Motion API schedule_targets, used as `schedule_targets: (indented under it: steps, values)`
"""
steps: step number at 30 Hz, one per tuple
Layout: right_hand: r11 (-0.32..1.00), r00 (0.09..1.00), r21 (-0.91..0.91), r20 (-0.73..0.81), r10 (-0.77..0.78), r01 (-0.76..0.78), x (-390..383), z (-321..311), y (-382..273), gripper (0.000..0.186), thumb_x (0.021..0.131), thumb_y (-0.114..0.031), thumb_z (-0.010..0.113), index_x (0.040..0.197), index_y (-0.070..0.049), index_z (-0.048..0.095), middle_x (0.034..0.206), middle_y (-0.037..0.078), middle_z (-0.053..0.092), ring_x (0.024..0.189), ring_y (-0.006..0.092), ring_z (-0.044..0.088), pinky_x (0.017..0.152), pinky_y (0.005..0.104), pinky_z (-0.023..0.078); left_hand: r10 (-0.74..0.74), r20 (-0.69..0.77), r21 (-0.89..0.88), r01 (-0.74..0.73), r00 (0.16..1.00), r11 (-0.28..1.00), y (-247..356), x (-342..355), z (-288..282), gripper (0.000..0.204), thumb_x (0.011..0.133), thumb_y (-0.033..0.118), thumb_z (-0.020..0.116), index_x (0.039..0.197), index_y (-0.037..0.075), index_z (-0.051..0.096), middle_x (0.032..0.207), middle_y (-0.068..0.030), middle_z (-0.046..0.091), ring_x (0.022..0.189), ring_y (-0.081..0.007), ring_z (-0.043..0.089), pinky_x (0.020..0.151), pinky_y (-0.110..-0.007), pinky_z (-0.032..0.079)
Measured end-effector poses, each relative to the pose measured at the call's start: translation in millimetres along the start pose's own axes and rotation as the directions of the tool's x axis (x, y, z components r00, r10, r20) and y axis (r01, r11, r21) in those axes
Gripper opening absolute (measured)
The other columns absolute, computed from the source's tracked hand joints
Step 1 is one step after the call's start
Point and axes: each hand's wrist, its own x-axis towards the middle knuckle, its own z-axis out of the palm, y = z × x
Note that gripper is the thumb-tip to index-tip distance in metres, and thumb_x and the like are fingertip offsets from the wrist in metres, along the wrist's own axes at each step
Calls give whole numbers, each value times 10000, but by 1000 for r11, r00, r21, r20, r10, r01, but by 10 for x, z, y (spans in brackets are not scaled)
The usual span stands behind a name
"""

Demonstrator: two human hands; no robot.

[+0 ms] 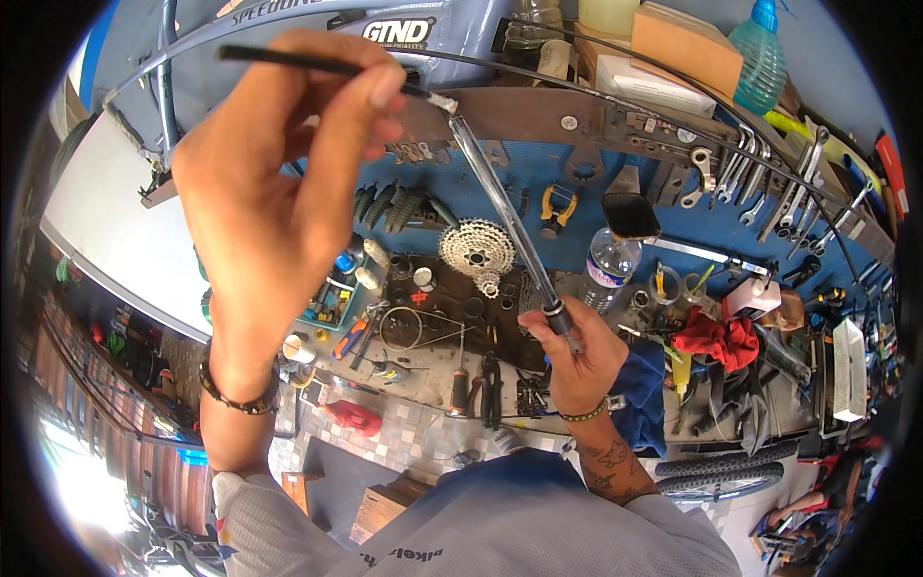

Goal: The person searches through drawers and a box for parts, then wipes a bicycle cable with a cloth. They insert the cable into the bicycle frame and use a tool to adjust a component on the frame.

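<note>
Close to the camera, my left hand (264,178) is pinched round a thin black-handled brush (255,55). A pale smear of what looks like grease covers its tip. My right hand (586,356) grips the lower end of a long shiny metal tube (502,210) by its black collar. The tube leans up and to the left, and its upper end meets or nearly meets the brush tip; whether they touch I cannot tell. Behind the tube, a silver bicycle cassette (476,247) rests among small parts on the workbench.
A water bottle (611,260) stands right of the tube. Wrenches (740,168) hang along the blue board. Pliers (490,385), a screwdriver (460,385), a red rag (719,338) and a dark blue cloth (642,399) lie along the bench. A bicycle tyre (721,471) is below its edge.
</note>
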Motion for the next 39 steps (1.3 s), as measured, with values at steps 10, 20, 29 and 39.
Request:
schedule_targets:
  steps: [10, 20, 29, 39]
  values:
    - [1000, 1000, 10, -9, 1, -1, -11, 3, 48, 304, 945, -50, 748, 1180, 110, 641, 931, 155, 774, 831, 160, 738, 723, 251, 569, -270, 256, -365, 351, 928, 862, 197, -257, 146, 76, 975, 20, 694, 982, -55, 685, 826, -67, 730, 699, -116, 711, 613, -237, 565]
    - [1000, 1000, 3, -7, -18, 18, 2, 19, 51, 298, 929, -41, 756, 1169, 104, 653, 925, 142, 773, 813, 160, 735, 734, 256, 573, -193, 15, -169, 193, 981, 967, -29, 15, 21, 111, 991, 45, 691, 1064, -40, 690, 845, -82, 734, 748, -112, 707, 653, -236, 561]
    - [999, 999, -3, -7, -37, 37, 15, 29, 55, 261, 929, -35, 751, 1143, 93, 672, 920, 122, 774, 734, 94, 674, 637, 211, 512, 74, 185, 79, -90, 980, 993, 248, -72, 23, 43, 932, -4, 720, 969, -3, 699, 785, -68, 708, 678, -113, 689, 619, -239, 535]
    - [999, 998, -4, -48, 45, -45, 10, 50, 2, 358, 806, -46, 864, 1098, 70, 694, 858, 134, 768, 763, 176, 743, 662, 252, 542, -279, 126, -210, 301, 952, 930, -23, -23, 52, 137, 1019, 77, 664, 1078, -44, 684, 839, -73, 729, 742, -103, 699, 655, -231, 566]
